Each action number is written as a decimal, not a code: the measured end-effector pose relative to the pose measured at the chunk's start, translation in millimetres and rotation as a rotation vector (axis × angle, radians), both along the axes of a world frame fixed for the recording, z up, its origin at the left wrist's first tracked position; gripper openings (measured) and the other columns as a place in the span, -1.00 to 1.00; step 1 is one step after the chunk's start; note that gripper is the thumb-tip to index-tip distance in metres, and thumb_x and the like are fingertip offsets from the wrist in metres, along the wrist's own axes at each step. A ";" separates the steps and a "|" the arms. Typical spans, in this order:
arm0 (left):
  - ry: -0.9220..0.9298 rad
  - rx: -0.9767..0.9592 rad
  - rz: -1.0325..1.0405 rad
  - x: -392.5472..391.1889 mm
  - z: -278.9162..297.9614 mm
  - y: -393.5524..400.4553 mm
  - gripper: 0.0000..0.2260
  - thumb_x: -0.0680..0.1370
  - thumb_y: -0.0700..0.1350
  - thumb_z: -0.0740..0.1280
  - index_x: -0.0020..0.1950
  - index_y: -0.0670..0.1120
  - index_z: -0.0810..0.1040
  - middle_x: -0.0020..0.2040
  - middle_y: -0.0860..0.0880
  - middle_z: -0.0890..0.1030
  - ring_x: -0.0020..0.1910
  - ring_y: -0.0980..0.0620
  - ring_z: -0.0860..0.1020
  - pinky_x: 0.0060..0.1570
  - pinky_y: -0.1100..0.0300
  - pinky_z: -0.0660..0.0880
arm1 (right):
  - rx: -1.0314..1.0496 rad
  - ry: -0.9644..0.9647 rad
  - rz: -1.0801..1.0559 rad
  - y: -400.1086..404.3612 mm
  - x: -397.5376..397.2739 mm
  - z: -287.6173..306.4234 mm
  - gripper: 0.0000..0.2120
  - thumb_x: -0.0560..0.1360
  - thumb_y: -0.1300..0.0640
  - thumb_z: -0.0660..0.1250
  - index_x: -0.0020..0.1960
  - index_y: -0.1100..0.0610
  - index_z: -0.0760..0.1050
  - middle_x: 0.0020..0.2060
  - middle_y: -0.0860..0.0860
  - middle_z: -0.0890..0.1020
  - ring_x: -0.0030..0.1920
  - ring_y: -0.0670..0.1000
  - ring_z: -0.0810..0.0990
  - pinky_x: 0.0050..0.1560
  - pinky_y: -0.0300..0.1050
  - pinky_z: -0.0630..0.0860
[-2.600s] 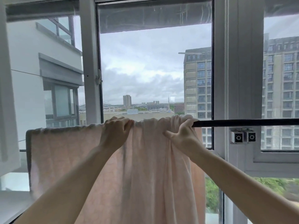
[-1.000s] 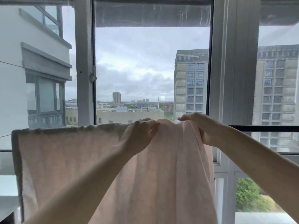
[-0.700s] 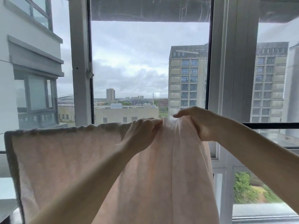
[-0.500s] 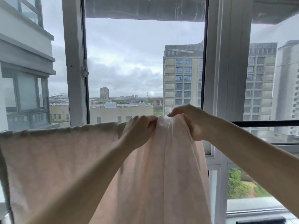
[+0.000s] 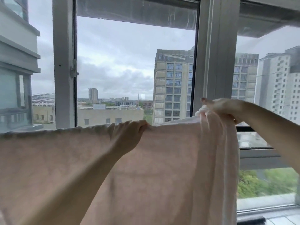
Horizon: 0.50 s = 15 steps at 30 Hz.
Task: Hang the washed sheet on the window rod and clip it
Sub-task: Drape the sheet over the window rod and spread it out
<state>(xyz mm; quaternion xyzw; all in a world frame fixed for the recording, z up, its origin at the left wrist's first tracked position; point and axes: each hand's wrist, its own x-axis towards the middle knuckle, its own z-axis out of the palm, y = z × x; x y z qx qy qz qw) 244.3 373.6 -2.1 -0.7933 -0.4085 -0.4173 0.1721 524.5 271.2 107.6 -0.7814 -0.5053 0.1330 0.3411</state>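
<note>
A pale pink sheet [image 5: 162,168] hangs over the black window rod [image 5: 243,128], which shows only as a short stretch right of the cloth. My left hand [image 5: 128,135] grips the sheet's top edge near the middle. My right hand [image 5: 225,109] holds the bunched right end of the sheet, lifted a little above the rod line. Between my hands the top edge is stretched fairly flat. No clips are in view.
White window frames [image 5: 215,62] stand behind the sheet, with an open pane in the middle showing buildings and sky. A window latch [image 5: 73,70] sits on the left frame. A sill [image 5: 267,207] runs along the lower right.
My right hand has pulled the bunched end to the right, away from my left hand, spreading the sheet wider along the rod. The camera has turned slightly right.
</note>
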 end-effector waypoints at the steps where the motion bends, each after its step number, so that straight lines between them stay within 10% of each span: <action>1: -0.007 0.007 0.006 -1.3 -0.9 1.4 -0.69 0.63 0.18 0.05 0.15 0.19 0.56 -0.07 0.06 0.69 -0.08 -0.06 0.63 -0.09 0.08 0.43 | 0.003 -0.118 -0.042 -3.1 9.6 -3.6 -0.29 0.47 -0.40 0.06 0.25 0.15 0.55 0.22 0.21 0.56 0.17 0.24 0.56 0.21 0.15 0.51; 10: 0.045 0.090 0.067 16.0 -10.1 11.2 -0.55 0.58 0.28 -0.13 0.11 0.18 0.49 -0.10 0.12 0.67 -0.13 -0.01 0.63 -0.04 0.04 0.49 | -0.154 -0.586 -0.275 9.8 40.9 -55.8 -0.42 0.51 -0.36 0.04 0.36 -0.04 0.37 0.38 0.11 0.40 0.32 0.22 0.39 0.31 0.11 0.34; 15: 0.053 0.110 0.065 17.3 -10.1 11.5 -0.56 0.58 0.26 -0.09 0.11 0.17 0.53 -0.06 0.14 0.67 -0.12 0.00 0.63 -0.05 0.03 0.50 | 0.167 -1.033 -0.222 8.9 -0.8 -56.5 -0.71 0.55 -0.06 0.22 0.10 0.15 0.49 -0.02 0.09 0.46 0.08 0.17 0.48 0.12 0.11 0.42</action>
